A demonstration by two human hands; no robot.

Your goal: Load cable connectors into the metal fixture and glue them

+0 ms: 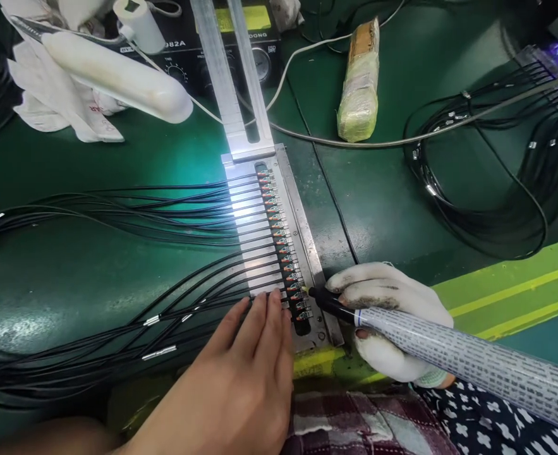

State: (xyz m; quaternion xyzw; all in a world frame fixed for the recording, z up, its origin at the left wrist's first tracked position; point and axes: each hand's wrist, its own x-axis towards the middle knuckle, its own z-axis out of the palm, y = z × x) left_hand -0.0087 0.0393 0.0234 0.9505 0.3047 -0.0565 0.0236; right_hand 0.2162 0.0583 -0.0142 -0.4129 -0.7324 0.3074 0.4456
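My bare left hand [254, 360] lies flat with its fingers stretched out over the lower black cables [203, 268], fingertips on the edge of a metal fixture plate [254, 253]. A row of small connector ends [284, 250] with orange and green marks runs along the plate's dark slot. In a white, stained glove, my right hand [392, 316] is closed round a long printed tube with a black nozzle [421, 335]. The small yellowish tip of that nozzle is close to a connector near the lower end of the row; whether it touches is unclear. Part of the lower cables is under my left hand.
Behind the fixture sits a black control box [184, 57]. A white rounded lamp arm [117, 76] reaches in from upper left, above crumpled white gloves [65, 95]. A wrapped block [360, 82] and a cable coil [430, 170] lie to the right. Yellow-green tape [510, 291] marks the table.
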